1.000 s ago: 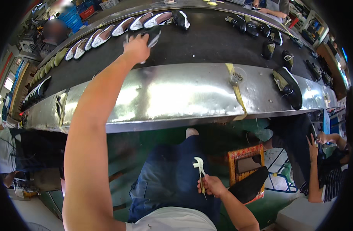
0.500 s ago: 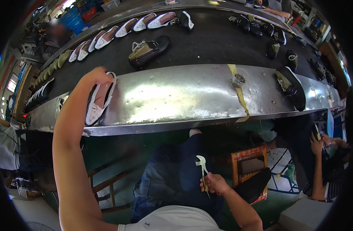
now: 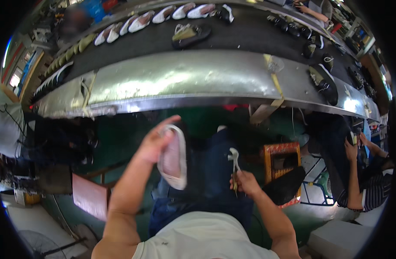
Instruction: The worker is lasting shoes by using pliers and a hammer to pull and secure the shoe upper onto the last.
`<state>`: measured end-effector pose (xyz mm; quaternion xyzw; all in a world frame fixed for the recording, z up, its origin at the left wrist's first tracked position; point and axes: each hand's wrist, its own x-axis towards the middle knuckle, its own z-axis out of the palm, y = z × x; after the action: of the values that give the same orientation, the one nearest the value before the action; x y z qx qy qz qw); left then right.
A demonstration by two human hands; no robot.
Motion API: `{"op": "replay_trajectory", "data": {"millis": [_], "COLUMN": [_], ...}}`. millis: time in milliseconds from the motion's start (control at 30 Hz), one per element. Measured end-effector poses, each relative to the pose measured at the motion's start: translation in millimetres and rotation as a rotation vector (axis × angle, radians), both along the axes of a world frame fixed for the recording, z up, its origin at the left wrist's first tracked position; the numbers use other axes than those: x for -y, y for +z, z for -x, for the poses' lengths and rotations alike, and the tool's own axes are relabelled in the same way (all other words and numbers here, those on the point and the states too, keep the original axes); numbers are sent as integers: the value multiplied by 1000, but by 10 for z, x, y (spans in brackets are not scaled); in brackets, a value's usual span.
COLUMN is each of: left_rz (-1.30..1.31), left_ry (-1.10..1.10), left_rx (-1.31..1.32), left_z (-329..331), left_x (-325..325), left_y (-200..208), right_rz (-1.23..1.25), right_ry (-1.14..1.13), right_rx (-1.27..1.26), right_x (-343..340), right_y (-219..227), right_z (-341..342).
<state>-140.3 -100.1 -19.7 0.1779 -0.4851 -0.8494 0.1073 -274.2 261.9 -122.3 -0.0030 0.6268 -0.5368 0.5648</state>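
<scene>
My left hand (image 3: pixel 154 143) is closed on the heel end of a white shoe upper with a pink top face (image 3: pixel 174 160). The shoe hangs over my lap, clear of the bench, with its toe pointing down toward me. In my right hand (image 3: pixel 249 183) is a pair of metal lasting pliers (image 3: pixel 234 159), held upright by the handles above my right thigh, jaws at the top. The two hands are apart, and the pliers do not touch the shoe.
A metal bench edge (image 3: pixel 163 83) runs ahead, beside a dark conveyor belt (image 3: pixel 139 45) carrying rows of shoes. A black shoe (image 3: pixel 324 84) lies on the metal at right. A wooden stool (image 3: pixel 282 149) stands at my right; a co-worker's hands (image 3: pixel 351 149) are beyond it.
My left hand has lifted the white shoe off the metal bench edge and brought it back over my lap. My right hand still holds the pliers. The view has shifted slightly.
</scene>
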Motion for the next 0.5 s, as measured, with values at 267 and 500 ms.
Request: {"op": "replay_trajectory", "data": {"millis": [267,500], "left_rz": [345,723], "left_ry": [26,-74], "left_rx": [162,40], "left_z": [-482,-526], "left_x": [-1162,-1127], "left_y": [-906,-869], "right_rz": [66,106], "right_ry": [239,467], "right_rx": [-475,-564], "right_x": [-93,100], "right_y": [678,864], "right_z": [-531,-735]}}
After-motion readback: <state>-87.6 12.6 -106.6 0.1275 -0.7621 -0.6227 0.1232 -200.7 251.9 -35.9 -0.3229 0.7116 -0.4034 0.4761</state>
